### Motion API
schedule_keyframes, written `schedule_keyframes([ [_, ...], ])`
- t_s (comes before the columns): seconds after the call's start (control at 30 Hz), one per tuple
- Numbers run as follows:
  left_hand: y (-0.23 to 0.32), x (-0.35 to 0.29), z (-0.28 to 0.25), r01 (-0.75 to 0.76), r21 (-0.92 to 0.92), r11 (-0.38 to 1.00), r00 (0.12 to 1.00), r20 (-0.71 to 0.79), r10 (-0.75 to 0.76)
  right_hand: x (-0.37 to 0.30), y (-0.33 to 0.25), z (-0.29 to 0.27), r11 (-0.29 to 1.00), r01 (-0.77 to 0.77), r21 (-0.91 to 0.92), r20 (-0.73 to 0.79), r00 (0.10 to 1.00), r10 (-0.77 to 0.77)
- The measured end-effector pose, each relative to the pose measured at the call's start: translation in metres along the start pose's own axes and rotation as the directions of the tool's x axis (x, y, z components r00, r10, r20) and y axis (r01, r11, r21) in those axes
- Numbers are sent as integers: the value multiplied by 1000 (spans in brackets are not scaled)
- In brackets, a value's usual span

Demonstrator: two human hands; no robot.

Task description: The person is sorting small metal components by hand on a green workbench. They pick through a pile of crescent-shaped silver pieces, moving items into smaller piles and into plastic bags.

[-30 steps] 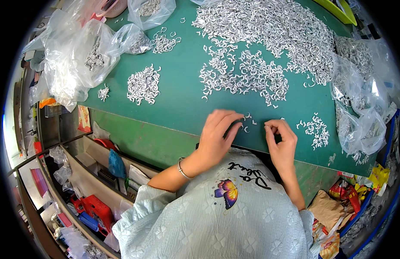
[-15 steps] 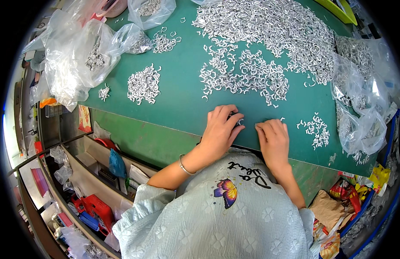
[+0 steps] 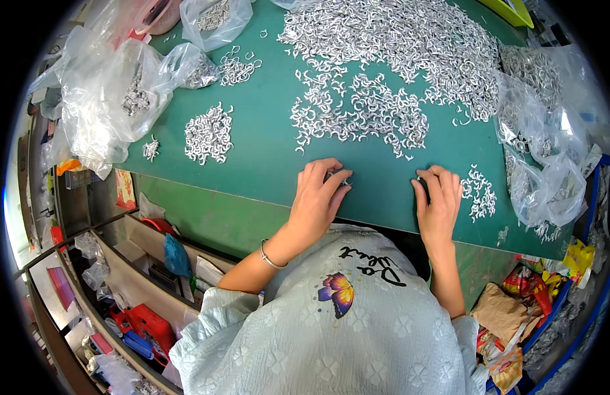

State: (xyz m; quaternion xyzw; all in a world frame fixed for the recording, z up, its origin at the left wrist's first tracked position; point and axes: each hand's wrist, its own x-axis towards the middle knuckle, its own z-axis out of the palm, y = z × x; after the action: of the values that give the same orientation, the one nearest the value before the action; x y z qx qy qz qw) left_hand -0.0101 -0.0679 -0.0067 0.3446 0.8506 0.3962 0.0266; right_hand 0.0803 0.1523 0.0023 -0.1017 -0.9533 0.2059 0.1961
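Small silvery C-shaped pieces lie on the green tabletop in several groups. My left hand, a bangle on its wrist, is curled at the table's near side; a few of the C-shaped pieces show between its thumb and fingers. My right hand stands apart to the right, thumb and forefinger close together, with a tiny pale bit at the tips, too small to make out. Just right of it is a small pile of pieces. Ahead of both hands spreads a loose patch of pieces.
A large heap of pieces covers the far side. Clear plastic bags with pieces stand at the left and right. Another pile lies left of my left hand. Below left are shelves with a red object; wrappers fill the lower right.
My right hand has moved right, away from my left hand and closer to the small right pile. My left hand still holds pieces. The whole view has shifted slightly.
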Motion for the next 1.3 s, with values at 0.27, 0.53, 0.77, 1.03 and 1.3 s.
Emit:
schedule_keyframes([
  [0.27,-5,-4,9,23,-129,991,999,-37,-28,3,8,-7,995,-9,-98,-124,992,-3],
  [0.53,3,0,4,20,18,1000,995,-101,-18,-6,-12,7,994,110,-5,127,986,-109],
  [0.77,13,15,11,-51,17,999,996,-67,52,-1,-20,3,989,137,49,251,957,-145],
  [1.03,6,14,6,-30,17,999,999,-43,30,-31,10,-12,969,-52,-240,132,988,86],
  [1.3,27,58,32,-268,302,915,951,236,201,22,-6,8,997,40,-72,246,969,-22],
])
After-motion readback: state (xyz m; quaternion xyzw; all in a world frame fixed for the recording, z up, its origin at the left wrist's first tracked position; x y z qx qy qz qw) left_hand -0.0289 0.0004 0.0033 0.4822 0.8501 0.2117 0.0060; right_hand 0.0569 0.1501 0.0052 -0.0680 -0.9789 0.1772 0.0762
